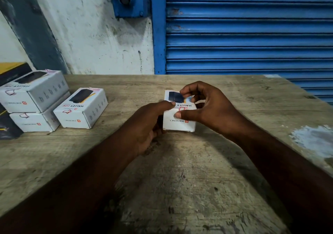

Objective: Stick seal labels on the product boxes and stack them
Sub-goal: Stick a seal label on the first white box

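**Q:** Only the head view to go on here. Where's the box being worked on, and what are the hands doing?

**A:** The white product box point(177, 124) lies flat on the wooden counter point(180, 176), about mid-width, a bit toward the far half. Its printed top faces up, with the lettering upside down from the wearer's side. The left hand point(149, 124) grips the box's left side, fingers curled down along the edge and one fingertip up on the top face. The right hand point(209, 109) comes in from the right and has it too: thumb pressed flat on the top near the middle, the other fingers curled over the far right corner. So both hands are grasping the same box. It's too blurry to tell whether anything small sits under the fingertips.

**Q:** What else is on the counter?

**A:** All of it is on the left. There's a single box point(81, 107) of the same kind, well apart from the held one and turned at an angle. A pinkish strip point(96, 89) shows at its far top edge. Just left of it is a stack of two boxes point(34, 97), the top one skewed a bit over the bottom one. Behind the stack there's a dark and yellow carton point(12, 70), cut off by the frame edge.

**Q:** Background?

**A:** A scuffed white wall point(93, 35) on the far left and a blue roller shutter point(248, 26) on the far right.
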The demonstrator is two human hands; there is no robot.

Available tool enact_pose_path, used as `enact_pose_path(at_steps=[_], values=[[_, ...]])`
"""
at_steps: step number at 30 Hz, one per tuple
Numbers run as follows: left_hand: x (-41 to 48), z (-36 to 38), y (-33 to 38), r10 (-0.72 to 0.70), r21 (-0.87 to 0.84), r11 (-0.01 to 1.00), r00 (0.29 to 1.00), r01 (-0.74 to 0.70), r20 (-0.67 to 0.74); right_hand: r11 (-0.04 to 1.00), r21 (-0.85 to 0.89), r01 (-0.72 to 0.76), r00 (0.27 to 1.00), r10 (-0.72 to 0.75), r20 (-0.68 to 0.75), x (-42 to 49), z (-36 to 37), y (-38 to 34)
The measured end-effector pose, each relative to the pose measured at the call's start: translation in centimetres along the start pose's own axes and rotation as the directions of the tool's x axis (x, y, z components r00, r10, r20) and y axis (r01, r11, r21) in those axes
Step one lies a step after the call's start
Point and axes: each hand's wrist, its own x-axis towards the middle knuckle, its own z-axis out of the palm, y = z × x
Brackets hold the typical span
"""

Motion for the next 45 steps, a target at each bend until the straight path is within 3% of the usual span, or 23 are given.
enact_pose_path(at_steps=[4, 11, 25, 38, 45], values=[[-0.1, 0.0, -0.1, -0.016, -0.015, 1.000, 1.000, 0.017, 0.025, 1.000, 0.016, 0.001, 1.000, -0.001, -0.004, 0.0, -0.2, 0.0], [-0.2, -0.2, 0.1, 0.097, 0.044, 0.994, 0.995, -0.098, 0.026, 0.995, 0.094, 0.018, 1.000, -0.019, 0.004, 0.2, -0.4, -0.1], [0.0, -0.6, 0.2, 0.156, 0.100, 0.983, 0.988, -0.156, 0.013, 0.897, 0.391, -0.208, 0.977, 0.171, 0.126, 0.5, -0.7, 0.7], [-0.1, -0.4, -0.3, 0.208, 0.216, 0.949, 0.971, -0.230, 0.119, 0.849, 0.362, -0.385, 0.923, 0.342, 0.179, 0.2, -1.0, -0.1], [-0.2, -0.4, -0.3, 0.241, 0.249, 0.925, 0.950, -0.286, 0.197, 0.815, 0.358, -0.456, 0.867, 0.317, 0.385, 0.1, -1.3, -0.3]])
